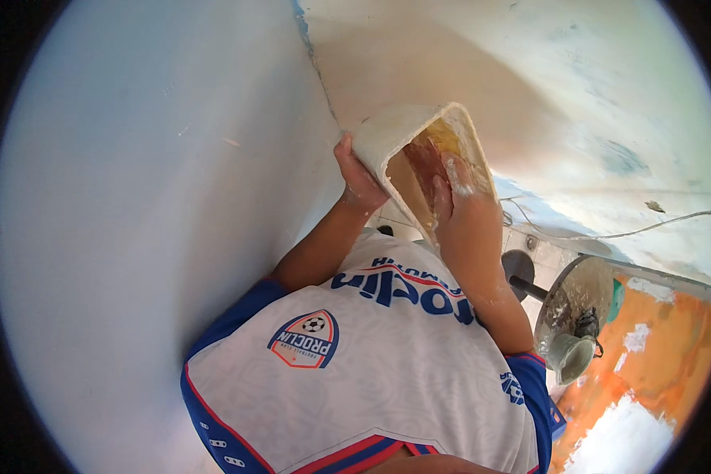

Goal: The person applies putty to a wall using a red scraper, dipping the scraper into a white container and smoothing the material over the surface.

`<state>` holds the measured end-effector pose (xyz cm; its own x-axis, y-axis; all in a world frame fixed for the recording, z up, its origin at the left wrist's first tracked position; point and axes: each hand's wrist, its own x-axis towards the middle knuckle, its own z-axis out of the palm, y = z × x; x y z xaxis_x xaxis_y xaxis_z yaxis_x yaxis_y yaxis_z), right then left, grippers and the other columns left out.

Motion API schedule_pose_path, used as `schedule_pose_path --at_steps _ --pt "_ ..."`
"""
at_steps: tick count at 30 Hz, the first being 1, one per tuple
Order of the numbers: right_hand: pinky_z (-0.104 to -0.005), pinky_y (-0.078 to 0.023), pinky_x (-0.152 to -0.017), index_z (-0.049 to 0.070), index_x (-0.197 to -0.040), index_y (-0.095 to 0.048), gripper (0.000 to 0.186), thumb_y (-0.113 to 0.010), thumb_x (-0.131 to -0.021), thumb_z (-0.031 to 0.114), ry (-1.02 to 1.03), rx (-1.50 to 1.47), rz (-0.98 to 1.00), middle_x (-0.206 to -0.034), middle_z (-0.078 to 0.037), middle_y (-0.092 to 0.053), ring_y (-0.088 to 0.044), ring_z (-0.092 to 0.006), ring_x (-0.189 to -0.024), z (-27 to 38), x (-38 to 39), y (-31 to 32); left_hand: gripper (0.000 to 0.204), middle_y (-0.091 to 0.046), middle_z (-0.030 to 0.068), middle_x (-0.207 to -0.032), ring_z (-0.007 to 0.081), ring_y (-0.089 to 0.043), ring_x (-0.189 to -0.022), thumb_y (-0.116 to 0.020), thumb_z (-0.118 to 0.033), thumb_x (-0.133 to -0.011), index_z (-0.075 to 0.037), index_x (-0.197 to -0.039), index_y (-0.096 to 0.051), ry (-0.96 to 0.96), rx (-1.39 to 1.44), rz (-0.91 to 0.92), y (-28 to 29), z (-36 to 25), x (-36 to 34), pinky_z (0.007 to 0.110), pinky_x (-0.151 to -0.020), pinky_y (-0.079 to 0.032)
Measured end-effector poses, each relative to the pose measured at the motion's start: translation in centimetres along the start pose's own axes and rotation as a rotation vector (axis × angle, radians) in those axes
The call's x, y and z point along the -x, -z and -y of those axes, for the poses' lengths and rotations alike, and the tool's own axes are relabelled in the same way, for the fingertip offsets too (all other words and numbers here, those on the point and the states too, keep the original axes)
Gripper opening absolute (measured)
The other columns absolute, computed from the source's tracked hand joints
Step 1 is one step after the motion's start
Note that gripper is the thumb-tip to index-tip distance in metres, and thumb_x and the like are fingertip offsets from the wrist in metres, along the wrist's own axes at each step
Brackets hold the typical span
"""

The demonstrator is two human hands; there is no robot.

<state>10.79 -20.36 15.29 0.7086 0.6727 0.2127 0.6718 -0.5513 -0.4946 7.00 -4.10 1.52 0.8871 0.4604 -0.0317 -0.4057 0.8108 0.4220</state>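
In front of my chest I hold a white rectangular plastic tub (407,125) tilted, with its open mouth facing me. My left hand (361,183) grips its left side; the thumb shows along the wall and the other fingers are hidden behind it. My right hand (468,209) reaches into the mouth, its fingers smeared with white paste. Pinched there is a flat reddish-brown scraper (426,164), partly covered by the fingers. Yellowish residue (448,141) coats the inside of the tub.
A pale blue wall (118,197) stands close on my left, meeting another patchy wall (529,103) ahead. At right, a round stained stool top (557,304) carries a grey-green cup (570,357). A thin cable (632,235) runs along the wall. Beyond is a white-patched orange surface (663,347).
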Motion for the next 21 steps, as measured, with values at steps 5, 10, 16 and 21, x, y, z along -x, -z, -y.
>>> schedule_pose_path --at_steps 5,10,16,21 --pt "-0.0518 -0.054 -0.071 0.001 -0.123 -0.065 0.030 -0.061 -0.096 0.014 -0.021 -0.004 0.008 -0.097 -0.029 -0.068 -0.067 -0.0471 -0.081 -0.4 -0.2 -0.2 0.074 -0.060 0.0112 -0.131 0.0256 -0.057 -0.121 -0.035 -0.067 -0.093 -0.009 -0.134 -0.054 -0.039 -0.066 0.017 0.7 0.7 -0.3 0.043 -0.105 -0.047" --pt "-0.0482 -0.054 -0.066 0.001 -0.124 -0.064 0.031 -0.062 -0.096 0.013 0.020 0.054 -0.038 -0.088 -0.027 -0.069 -0.068 -0.0454 -0.074 -1.5 -0.1 -0.2 0.072 -0.063 0.0108 -0.124 0.0253 -0.059 -0.117 -0.032 -0.065 -0.095 -0.009 -0.133 -0.055 -0.019 -0.007 -0.124 0.1 1.8 -0.3 0.041 -0.103 -0.047" --pt "-0.0418 -0.054 -0.064 0.002 -0.125 -0.062 0.030 -0.062 -0.096 0.010 -0.137 -0.287 0.006 -0.083 -0.021 -0.070 -0.071 -0.0340 -0.070 -2.9 1.2 4.8 0.078 -0.055 0.0109 -0.144 0.0306 -0.053 -0.132 -0.032 -0.070 -0.094 -0.013 -0.146 -0.050 0.036 0.087 -0.126 0.8 3.6 -0.5 0.048 -0.110 -0.045" --pt "-0.0328 -0.054 -0.062 0.001 -0.122 -0.064 0.028 -0.068 -0.095 0.009 -0.132 -0.529 -0.130 -0.087 -0.015 -0.072 -0.071 -0.0176 -0.070 -8.2 4.4 7.0 0.073 -0.051 0.0089 -0.148 0.0296 -0.050 -0.136 -0.028 -0.062 -0.098 -0.014 -0.150 -0.045 0.059 0.088 -0.036 -1.6 5.1 0.1 0.048 -0.111 -0.044"
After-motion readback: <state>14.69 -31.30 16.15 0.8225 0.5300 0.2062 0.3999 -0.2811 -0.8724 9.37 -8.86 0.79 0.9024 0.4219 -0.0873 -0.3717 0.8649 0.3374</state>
